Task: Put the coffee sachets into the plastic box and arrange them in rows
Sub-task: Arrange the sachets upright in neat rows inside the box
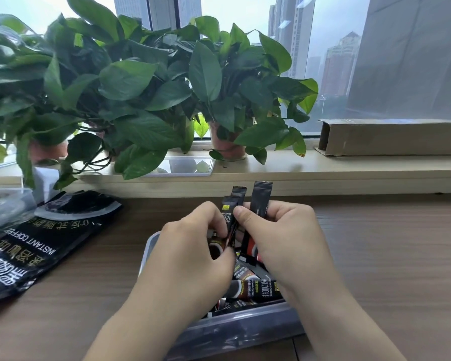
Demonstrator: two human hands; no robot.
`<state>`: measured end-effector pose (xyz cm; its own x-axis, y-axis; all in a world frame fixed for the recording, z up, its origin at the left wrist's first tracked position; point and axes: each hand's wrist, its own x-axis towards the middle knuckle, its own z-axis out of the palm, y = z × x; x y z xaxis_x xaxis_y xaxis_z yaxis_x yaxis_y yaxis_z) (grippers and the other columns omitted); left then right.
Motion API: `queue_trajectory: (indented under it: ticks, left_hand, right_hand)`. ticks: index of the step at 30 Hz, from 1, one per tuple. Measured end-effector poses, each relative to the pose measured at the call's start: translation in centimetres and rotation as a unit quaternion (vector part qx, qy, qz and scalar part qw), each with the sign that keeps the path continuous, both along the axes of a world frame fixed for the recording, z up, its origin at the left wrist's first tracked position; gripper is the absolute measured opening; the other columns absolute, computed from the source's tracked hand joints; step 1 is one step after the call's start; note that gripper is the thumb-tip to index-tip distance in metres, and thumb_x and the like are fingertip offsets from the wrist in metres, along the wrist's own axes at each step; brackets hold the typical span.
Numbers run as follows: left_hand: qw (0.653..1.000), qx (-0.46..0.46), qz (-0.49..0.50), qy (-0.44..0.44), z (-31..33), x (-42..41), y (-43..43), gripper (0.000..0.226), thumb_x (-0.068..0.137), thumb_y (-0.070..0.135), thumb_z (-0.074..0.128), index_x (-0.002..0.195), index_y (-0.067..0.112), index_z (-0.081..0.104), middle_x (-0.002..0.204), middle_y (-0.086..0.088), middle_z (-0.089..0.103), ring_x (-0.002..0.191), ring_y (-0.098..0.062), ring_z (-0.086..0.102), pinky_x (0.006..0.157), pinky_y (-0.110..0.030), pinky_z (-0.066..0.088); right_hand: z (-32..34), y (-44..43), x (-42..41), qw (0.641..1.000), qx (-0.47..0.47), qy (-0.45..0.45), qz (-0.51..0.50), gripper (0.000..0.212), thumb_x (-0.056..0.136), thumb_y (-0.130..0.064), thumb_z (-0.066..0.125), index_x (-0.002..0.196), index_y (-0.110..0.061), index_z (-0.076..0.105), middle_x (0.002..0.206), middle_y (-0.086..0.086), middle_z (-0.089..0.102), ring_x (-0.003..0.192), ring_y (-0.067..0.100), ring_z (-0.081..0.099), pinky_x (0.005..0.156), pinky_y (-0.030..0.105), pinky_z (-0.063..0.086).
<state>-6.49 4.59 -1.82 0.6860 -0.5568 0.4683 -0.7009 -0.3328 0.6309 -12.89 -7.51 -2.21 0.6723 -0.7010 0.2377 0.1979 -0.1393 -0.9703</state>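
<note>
Head view: left hand pinches upright coffee sachets, right hand grips another, above the plastic box. Sorting seems underway; next they need laying side by side.

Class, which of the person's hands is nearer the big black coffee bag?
Left. The left hand is to the right of the coffee bag; the right hand lies farther right still.

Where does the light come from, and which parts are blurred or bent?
Head view: soft grey daylight comes through the window behind the plants; the wide lens bends the sill slightly; the far-left leaves are blurred; print on the held sachets and the coffee bag is readable.
</note>
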Motion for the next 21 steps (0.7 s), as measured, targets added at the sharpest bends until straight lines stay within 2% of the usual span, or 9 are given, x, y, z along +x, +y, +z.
queue_trajectory:
  ticks: [3,5,9,10,13,15,17,19,21]
  left_hand:
    - [0.999,0.002,-0.009,0.037,0.2,-0.2,-0.1,0.027,0.072,0.036,0.082,0.079,0.029,0.057,0.068,0.011,0.071,0.060,-0.011,0.064,0.061,-0.032,0.052]
    - [0.999,0.001,0.010,0.032,0.0,0.0,-0.2,0.029,0.071,0.037,0.085,0.078,0.030,0.057,0.070,0.013,0.072,0.067,-0.005,0.067,0.067,-0.032,0.054]
    - [0.999,-0.007,0.034,0.035,-0.4,0.5,-0.2,0.027,0.073,0.039,0.082,0.077,0.033,0.057,0.071,0.015,0.073,0.069,-0.003,0.069,0.068,-0.035,0.056]
    - [0.999,-0.005,0.037,0.033,-0.4,0.6,-0.2,0.027,0.073,0.041,0.082,0.078,0.034,0.056,0.071,0.017,0.073,0.066,-0.004,0.069,0.067,-0.035,0.056]
    - [0.998,-0.015,0.040,0.036,-0.3,0.6,-0.1,0.029,0.072,0.039,0.083,0.078,0.035,0.055,0.068,0.017,0.071,0.060,-0.007,0.065,0.062,-0.032,0.052]
    - [0.997,-0.036,0.036,0.064,-0.3,0.8,0.0,0.029,0.073,0.034,0.084,0.077,0.033,0.055,0.068,0.011,0.071,0.056,-0.010,0.062,0.059,-0.034,0.051]
    - [0.989,-0.069,0.016,0.127,0.0,0.9,0.2,0.034,0.074,0.029,0.085,0.079,0.036,0.052,0.076,0.004,0.074,0.057,-0.010,0.066,0.062,-0.038,0.055]
    - [0.974,-0.121,-0.017,0.190,0.5,1.0,0.5,0.044,0.072,0.025,0.085,0.092,0.045,0.051,0.086,-0.002,0.078,0.074,-0.021,0.076,0.076,-0.050,0.059]
    - [0.960,-0.151,-0.048,0.231,1.1,1.1,0.8,0.076,0.074,0.016,0.086,0.121,0.059,0.044,0.088,-0.001,0.079,0.081,-0.030,0.077,0.084,-0.057,0.057]
  right_hand:
    - [0.2,-0.1,0.0,0.999,0.042,-0.008,0.006,0.009,0.086,-0.011,0.075,0.078,-0.012,0.078,0.076,0.021,0.075,0.077,0.041,0.073,0.068,0.059,0.060]
    - [0.3,-0.1,0.0,0.999,0.048,-0.007,0.014,0.009,0.086,-0.011,0.074,0.078,-0.010,0.078,0.077,0.017,0.076,0.081,0.040,0.073,0.073,0.059,0.060]
    - [0.6,0.0,-0.2,0.996,0.064,0.008,0.055,0.011,0.089,-0.015,0.071,0.082,-0.010,0.078,0.082,0.015,0.077,0.070,0.028,0.072,0.068,0.037,0.063]
    - [0.7,0.0,-0.3,0.996,0.062,0.014,0.066,0.013,0.091,-0.017,0.070,0.083,-0.011,0.078,0.084,0.015,0.077,0.072,0.030,0.073,0.068,0.035,0.062]
    - [1.0,-0.2,-0.5,0.994,0.024,0.054,0.087,0.023,0.093,-0.032,0.065,0.085,-0.017,0.079,0.083,0.011,0.078,0.084,0.035,0.073,0.074,0.042,0.061]
    - [1.5,-0.4,-0.8,0.991,0.003,0.095,0.095,0.032,0.095,-0.043,0.058,0.087,-0.020,0.079,0.074,-0.001,0.077,0.070,0.020,0.073,0.062,0.029,0.057]
    - [1.8,-0.7,-1.1,0.990,0.010,0.100,0.103,0.037,0.097,-0.045,0.052,0.090,-0.018,0.077,0.078,-0.003,0.078,0.072,0.014,0.074,0.065,0.025,0.058]
    - [2.0,-1.1,-1.3,0.991,-0.021,0.100,0.087,0.036,0.098,-0.044,0.052,0.089,-0.019,0.077,0.078,-0.002,0.078,0.072,0.019,0.074,0.075,0.030,0.060]
    - [2.2,-1.3,-1.8,0.988,-0.086,0.119,0.054,0.033,0.094,-0.046,0.057,0.086,-0.023,0.079,0.073,-0.004,0.076,0.060,0.016,0.067,0.062,0.016,0.053]
